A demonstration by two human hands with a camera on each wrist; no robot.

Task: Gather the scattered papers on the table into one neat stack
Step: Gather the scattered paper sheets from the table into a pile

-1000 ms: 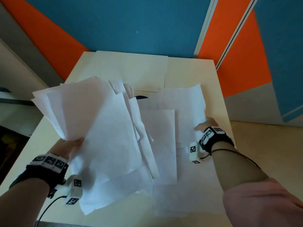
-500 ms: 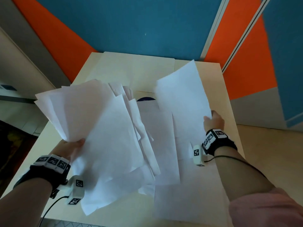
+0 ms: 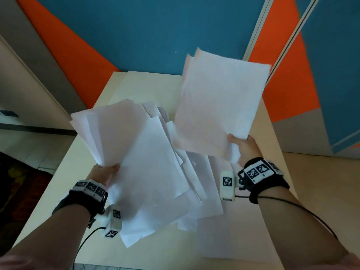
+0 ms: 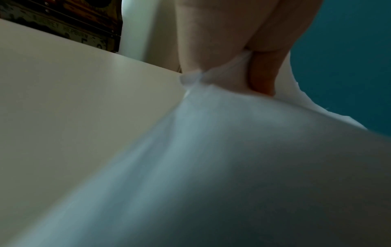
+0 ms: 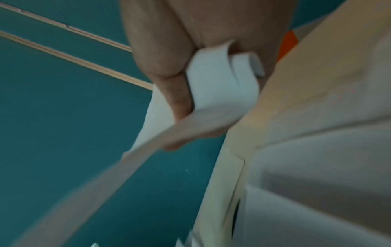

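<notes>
Up off the table (image 3: 81,156) go the right hand (image 3: 244,147)'s few sheets (image 3: 220,106), lifted beside the fanned bundle (image 3: 136,158) the left hand (image 3: 105,172) grips; more sheets lie flat below. Left wrist view: thumb and fingers (image 4: 262,73) pinch the bundle's edge. Right wrist view: fingers (image 5: 180,98) curl round the sheets' bent corner.

No readable words or numbers are showing anywhere: the wrist bands (image 3: 260,171) are carrying only black-and-white square code patterns, the sheets of paper (image 3: 148,164) are showing blank, and the lettering on the dark object (image 4: 69,31) beyond the worktop (image 4: 63,103) is blurring past reading.
</notes>
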